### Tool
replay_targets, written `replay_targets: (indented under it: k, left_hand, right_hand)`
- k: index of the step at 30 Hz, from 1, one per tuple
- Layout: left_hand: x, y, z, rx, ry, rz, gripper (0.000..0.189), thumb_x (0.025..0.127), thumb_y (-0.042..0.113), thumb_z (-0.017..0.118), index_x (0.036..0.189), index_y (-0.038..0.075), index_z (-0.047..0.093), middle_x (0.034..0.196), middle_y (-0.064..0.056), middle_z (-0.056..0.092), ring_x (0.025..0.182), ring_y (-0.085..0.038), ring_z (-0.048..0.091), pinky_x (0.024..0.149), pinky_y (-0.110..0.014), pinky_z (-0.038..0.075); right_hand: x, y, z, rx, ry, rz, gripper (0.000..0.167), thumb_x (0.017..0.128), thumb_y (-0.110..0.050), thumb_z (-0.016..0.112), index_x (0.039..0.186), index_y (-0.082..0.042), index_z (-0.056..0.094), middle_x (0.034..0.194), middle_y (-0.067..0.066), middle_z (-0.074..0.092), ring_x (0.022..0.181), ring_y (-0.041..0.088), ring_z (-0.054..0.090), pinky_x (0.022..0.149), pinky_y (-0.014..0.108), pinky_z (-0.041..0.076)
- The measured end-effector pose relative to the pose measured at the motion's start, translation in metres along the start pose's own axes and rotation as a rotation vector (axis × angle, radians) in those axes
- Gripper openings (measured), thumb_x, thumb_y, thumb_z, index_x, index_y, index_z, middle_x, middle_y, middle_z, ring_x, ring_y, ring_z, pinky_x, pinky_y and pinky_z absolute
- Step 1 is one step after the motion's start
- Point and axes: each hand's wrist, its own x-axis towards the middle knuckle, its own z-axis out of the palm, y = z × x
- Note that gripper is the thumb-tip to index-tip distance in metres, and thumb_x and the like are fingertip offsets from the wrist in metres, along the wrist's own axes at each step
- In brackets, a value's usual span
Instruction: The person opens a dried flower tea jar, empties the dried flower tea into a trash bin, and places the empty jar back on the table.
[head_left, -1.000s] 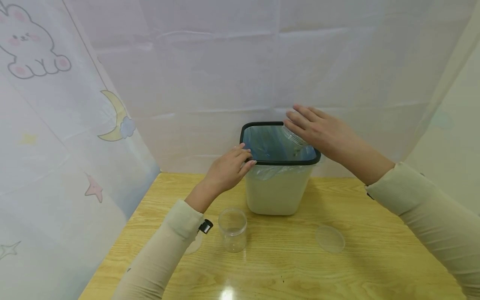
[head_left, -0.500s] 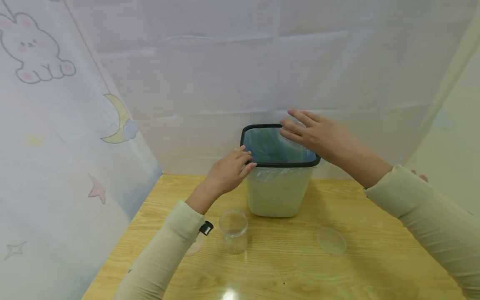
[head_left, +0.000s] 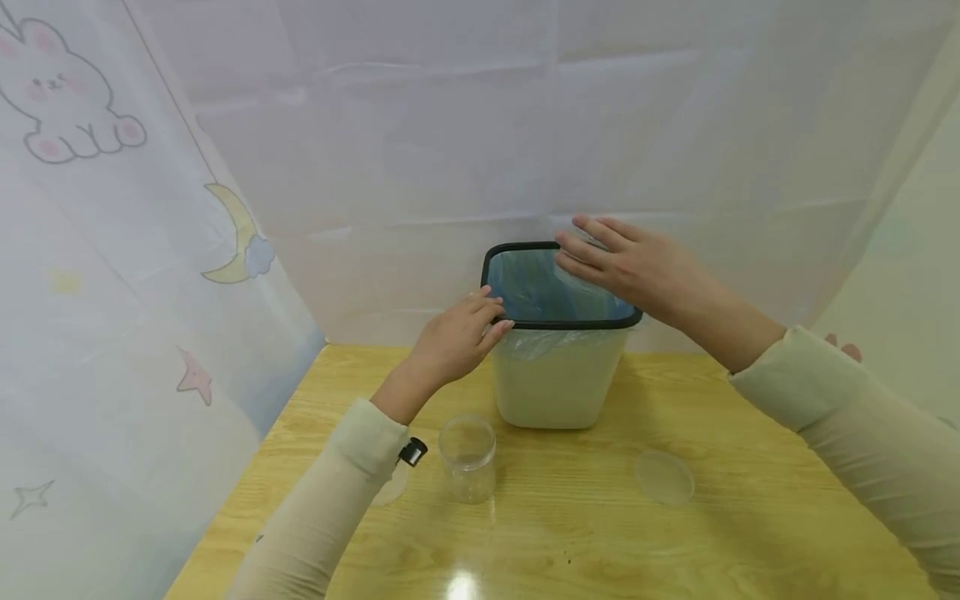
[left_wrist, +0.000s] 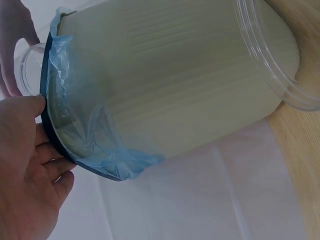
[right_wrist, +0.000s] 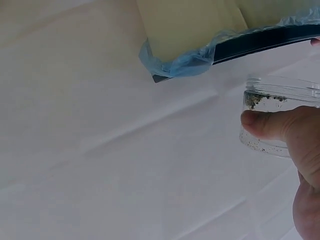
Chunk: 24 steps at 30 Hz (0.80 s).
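Note:
My left hand (head_left: 453, 342) grips the black rim of a cream trash bin (head_left: 555, 392) at its left corner. In the left wrist view, thumb and fingers lie on either side of that rim. A blue plastic liner (head_left: 525, 279) covers the inside and folds over the edge. Above the bin's right side my right hand (head_left: 641, 267) holds a clear plastic jar (right_wrist: 280, 90), tipped over the opening. Dark bits (right_wrist: 256, 101) cling inside the jar near its threaded mouth, with fine specks lower down. From the head view, most of this jar is hidden behind the fingers.
A second clear jar (head_left: 467, 462) stands uncovered on the wooden table (head_left: 570, 517) in front of the bin. One translucent round lid (head_left: 665, 477) lies to the right, another lid (head_left: 390, 487) partly under the left forearm. A pale curtain (head_left: 450, 150) hangs close behind the bin.
The right hand has shifted slightly left, and the jar has turned further down behind the fingers. Small bits seen below its mouth one second ago no longer show. The left hand stays on the rim.

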Motion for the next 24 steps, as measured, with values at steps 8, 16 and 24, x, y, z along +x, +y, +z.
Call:
replay_targets:
  k: [8, 16, 24]
  left_hand:
    - [-0.004, 0.0009, 0.0009, 0.004, -0.02, -0.008, 0.051, 0.109, 0.044, 0.04, 0.142, 0.009, 0.058, 0.151, -0.007, 0.051, 0.151, -0.022, 0.031, 0.12, -0.04, 0.032]
    - [-0.0041, 0.0025, -0.0011, -0.008, 0.004, 0.002, 0.049, 0.109, 0.043, 0.041, 0.14, 0.01, 0.058, 0.15, -0.007, 0.052, 0.15, -0.021, 0.032, 0.12, -0.04, 0.033]
    - [-0.0033, 0.0024, 0.0005, -0.009, -0.002, 0.002, 0.048, 0.109, 0.043, 0.041, 0.14, 0.011, 0.059, 0.152, -0.006, 0.051, 0.151, -0.02, 0.03, 0.12, -0.04, 0.033]
  right_hand:
    - [-0.001, -0.0037, 0.0051, 0.027, 0.016, 0.01, 0.111, 0.067, -0.009, 0.095, 0.158, -0.011, 0.032, 0.164, 0.015, 0.025, 0.152, 0.036, 0.023, 0.125, 0.045, 0.016]
    - [-0.003, -0.0036, 0.0084, 0.151, 0.029, 0.068, 0.113, 0.062, -0.003, 0.096, 0.157, -0.006, 0.034, 0.162, 0.019, 0.029, 0.15, 0.037, 0.026, 0.125, 0.046, 0.018]
    - [-0.0018, -0.0056, 0.0073, 0.157, 0.02, 0.104, 0.102, 0.068, 0.003, 0.091, 0.154, -0.001, 0.036, 0.157, 0.022, 0.036, 0.148, 0.038, 0.03, 0.123, 0.047, 0.023]
